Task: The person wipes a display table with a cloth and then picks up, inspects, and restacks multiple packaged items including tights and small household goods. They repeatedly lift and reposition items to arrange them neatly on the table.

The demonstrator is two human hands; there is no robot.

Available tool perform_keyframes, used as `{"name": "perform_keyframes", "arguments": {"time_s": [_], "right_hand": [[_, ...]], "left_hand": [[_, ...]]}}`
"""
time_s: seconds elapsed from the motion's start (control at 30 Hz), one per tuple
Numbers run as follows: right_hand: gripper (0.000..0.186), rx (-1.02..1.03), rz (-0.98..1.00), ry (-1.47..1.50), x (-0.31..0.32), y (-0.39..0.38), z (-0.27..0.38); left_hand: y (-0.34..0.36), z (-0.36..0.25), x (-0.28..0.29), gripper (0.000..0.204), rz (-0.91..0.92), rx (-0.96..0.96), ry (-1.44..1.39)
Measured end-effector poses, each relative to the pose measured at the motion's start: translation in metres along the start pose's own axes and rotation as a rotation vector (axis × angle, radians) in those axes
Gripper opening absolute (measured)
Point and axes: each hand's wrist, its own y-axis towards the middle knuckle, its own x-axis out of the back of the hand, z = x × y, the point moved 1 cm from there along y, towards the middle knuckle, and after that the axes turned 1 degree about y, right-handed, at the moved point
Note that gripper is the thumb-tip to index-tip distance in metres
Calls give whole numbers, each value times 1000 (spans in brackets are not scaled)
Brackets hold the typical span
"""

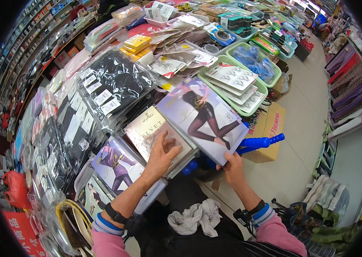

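My right hand (233, 169) grips the lower corner of a flat lilac package of dark tights (198, 115), tilted over the right side of a stack of gold flat packages (142, 132). My left hand (164, 154) is on or just above the top gold package, its fingers apart and curved, holding nothing. Left of that stack lies another lilac tights package (112, 160), with a further printed package (91, 192) partly hidden beside it. A crumpled light cloth (194, 216) rests on my lap.
Black bagged garments (116, 73) and green baskets of small packaged goods (254, 103) crowd the table behind. A cardboard box (271, 137) and blue plastic items (262, 143) are at right, beside a tiled aisle (301, 94) with a fabric rack (348, 81). A red bag (16, 188) is at left.
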Motion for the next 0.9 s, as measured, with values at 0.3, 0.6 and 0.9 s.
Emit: {"name": "perform_keyframes", "arguments": {"time_s": [0.3, 0.6, 0.9], "right_hand": [[42, -210, 408, -173, -27, -27, -9], [40, -273, -87, 62, 18, 45, -20], [36, -280, -101, 156, 19, 63, -31]], "left_hand": [[-35, -4, 4, 40, -279, 153, -755], [-88, 8, 43, 45, -260, 178, -580], [-118, 13, 49, 51, -234, 215, -545]]}}
